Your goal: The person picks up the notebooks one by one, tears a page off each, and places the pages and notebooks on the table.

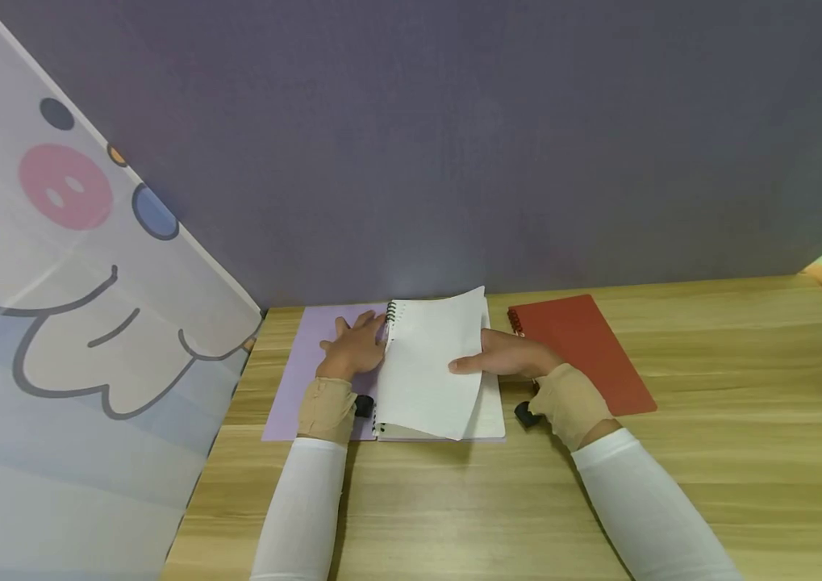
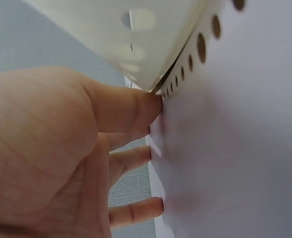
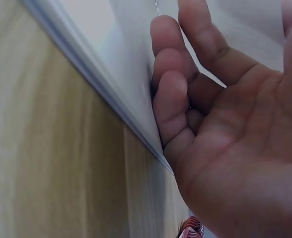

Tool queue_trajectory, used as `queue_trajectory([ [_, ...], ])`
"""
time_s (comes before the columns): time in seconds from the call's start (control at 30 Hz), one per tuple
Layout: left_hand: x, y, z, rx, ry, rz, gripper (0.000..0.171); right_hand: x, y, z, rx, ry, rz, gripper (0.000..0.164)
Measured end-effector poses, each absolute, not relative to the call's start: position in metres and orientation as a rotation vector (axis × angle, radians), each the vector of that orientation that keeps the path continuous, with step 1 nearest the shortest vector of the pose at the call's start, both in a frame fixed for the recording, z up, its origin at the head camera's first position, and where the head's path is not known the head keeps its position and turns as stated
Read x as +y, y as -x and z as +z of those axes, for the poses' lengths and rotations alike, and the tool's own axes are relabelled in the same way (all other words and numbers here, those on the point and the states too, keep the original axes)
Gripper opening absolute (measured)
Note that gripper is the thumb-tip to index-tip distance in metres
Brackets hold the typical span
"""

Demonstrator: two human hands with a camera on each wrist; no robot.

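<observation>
A spiral notebook lies open on the table, its purple cover [image 1: 306, 367] folded out to the left. My left hand [image 1: 356, 347] rests on that cover beside the black binding coil [image 1: 391, 313]. In the left wrist view its fingers are spread, with the tips against the cover near the punched holes [image 2: 201, 48]. At the notebook's right edge, my right hand [image 1: 512, 353] holds a lifted white page [image 1: 428, 363], thumb on top and the other fingers underneath. More white pages [image 1: 490, 407] lie below. Whether the right hand grips one sheet or more, I cannot tell.
Right of the open notebook lies a red spiral notebook [image 1: 588, 347], partly behind my right hand and wrist. A grey panel [image 1: 454, 145] rises along the back of the wooden table [image 1: 447, 516]. A cartoon-printed cloth [image 1: 91, 468] hangs on the left.
</observation>
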State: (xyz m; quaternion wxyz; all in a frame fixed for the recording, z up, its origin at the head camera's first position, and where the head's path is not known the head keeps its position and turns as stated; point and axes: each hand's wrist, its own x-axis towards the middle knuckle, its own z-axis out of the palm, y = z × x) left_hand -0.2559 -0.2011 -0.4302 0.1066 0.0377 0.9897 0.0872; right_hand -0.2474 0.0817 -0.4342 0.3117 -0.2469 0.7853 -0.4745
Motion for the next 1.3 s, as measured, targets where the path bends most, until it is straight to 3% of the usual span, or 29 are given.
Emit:
queue_trajectory([
  [0.3,-0.2012,0.2555,-0.4304,2.912,-0.111,0.292,0.053,0.0831,0.246,-0.4366,2.097,0.665,-1.244,0.072],
  [0.67,-0.2004,0.2531,-0.4269,2.905,-0.11,0.303,0.055,0.083,0.24,-0.4329,2.168,0.619,-1.069,0.059],
  [1.13,-0.2016,0.2536,-0.4263,2.883,-0.119,0.336,0.056,0.0848,0.2384,-0.4297,2.273,0.616,-0.875,0.06],
  [1.3,-0.2029,0.253,-0.4254,2.877,-0.125,0.337,0.061,0.0867,0.239,-0.4274,2.301,0.624,-0.807,0.07],
])
